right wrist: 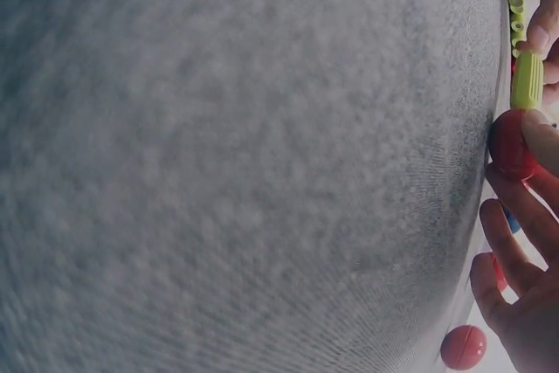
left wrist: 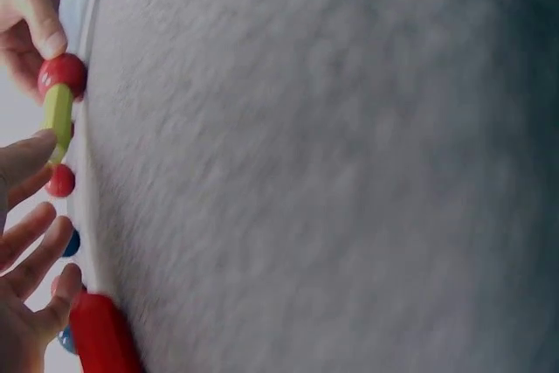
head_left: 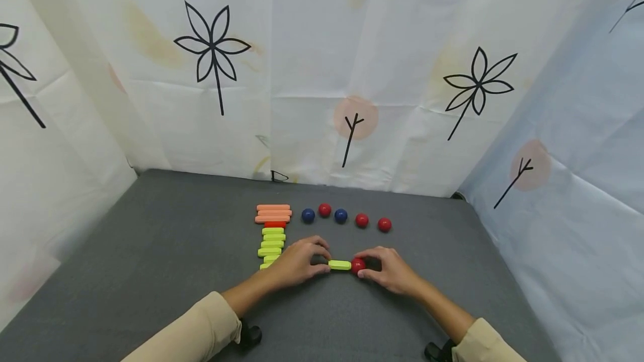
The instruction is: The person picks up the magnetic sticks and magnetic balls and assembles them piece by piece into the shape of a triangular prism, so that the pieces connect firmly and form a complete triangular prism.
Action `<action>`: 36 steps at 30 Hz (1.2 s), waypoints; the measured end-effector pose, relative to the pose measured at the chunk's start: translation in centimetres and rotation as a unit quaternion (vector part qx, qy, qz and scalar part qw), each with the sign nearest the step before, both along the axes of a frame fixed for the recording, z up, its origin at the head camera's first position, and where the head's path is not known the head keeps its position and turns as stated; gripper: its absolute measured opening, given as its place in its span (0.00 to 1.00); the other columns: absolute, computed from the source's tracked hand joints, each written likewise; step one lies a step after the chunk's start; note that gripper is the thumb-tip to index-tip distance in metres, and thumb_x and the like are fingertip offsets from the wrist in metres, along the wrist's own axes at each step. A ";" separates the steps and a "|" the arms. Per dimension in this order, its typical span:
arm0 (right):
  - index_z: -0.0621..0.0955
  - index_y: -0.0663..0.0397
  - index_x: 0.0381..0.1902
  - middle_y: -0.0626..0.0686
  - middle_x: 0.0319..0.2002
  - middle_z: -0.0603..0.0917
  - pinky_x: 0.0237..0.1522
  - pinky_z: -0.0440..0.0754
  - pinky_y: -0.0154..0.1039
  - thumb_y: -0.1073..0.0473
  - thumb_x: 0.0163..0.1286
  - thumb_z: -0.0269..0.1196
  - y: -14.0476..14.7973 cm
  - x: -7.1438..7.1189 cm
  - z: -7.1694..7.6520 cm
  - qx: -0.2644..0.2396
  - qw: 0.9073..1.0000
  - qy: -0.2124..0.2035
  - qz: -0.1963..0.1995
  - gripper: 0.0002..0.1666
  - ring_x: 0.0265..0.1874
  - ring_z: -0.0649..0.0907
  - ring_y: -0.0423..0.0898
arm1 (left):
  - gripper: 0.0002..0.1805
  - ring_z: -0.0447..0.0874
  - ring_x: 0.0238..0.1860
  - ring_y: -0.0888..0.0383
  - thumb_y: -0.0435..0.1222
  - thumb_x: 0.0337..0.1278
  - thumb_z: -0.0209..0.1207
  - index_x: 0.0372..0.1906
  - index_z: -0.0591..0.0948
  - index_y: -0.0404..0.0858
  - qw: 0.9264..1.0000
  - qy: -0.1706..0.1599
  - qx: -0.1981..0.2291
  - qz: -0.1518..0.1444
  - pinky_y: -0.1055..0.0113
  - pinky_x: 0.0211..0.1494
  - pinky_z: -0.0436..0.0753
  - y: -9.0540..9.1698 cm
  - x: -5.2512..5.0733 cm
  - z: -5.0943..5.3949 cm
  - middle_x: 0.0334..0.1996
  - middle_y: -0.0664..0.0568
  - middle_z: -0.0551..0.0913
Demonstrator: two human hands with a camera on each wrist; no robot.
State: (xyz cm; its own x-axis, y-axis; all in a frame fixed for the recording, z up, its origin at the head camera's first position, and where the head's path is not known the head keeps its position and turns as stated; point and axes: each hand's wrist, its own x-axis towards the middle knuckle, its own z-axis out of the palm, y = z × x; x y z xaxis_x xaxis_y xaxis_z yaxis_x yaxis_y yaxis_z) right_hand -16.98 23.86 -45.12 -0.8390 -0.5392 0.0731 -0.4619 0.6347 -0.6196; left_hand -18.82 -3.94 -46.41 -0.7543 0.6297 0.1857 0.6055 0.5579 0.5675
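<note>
A short yellow-green stick (head_left: 339,265) is joined end-on to a red ball (head_left: 358,265) in the head view. My left hand (head_left: 301,262) pinches the stick's left end between thumb and fingertips. On the other side my right hand (head_left: 394,272) grips the red ball with thumb and index finger. The left wrist view shows the stick (left wrist: 58,113) running from the left fingertips to the ball (left wrist: 65,74). In the right wrist view the ball (right wrist: 513,146) sits between right thumb and fingers, against the stick (right wrist: 527,81).
Behind the hands lies a row of red and blue balls, among them a blue one (head_left: 308,215) and a red one (head_left: 384,224). Left of them, orange sticks (head_left: 273,212), a red stick (head_left: 275,224) and several yellow-green sticks (head_left: 272,244) form a column on the grey table (head_left: 166,250).
</note>
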 end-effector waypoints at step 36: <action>0.83 0.56 0.57 0.49 0.52 0.85 0.58 0.76 0.55 0.52 0.66 0.69 -0.2 -0.1 0.2 0.003 0.999 -0.033 -0.005 0.24 0.54 0.82 0.48 | 0.15 0.74 0.61 0.49 0.36 0.54 0.72 0.48 0.85 0.44 0.992 0.062 -0.032 0.108 0.30 0.69 0.51 -2.6 -7.0 0.7 0.44 0.53 0.86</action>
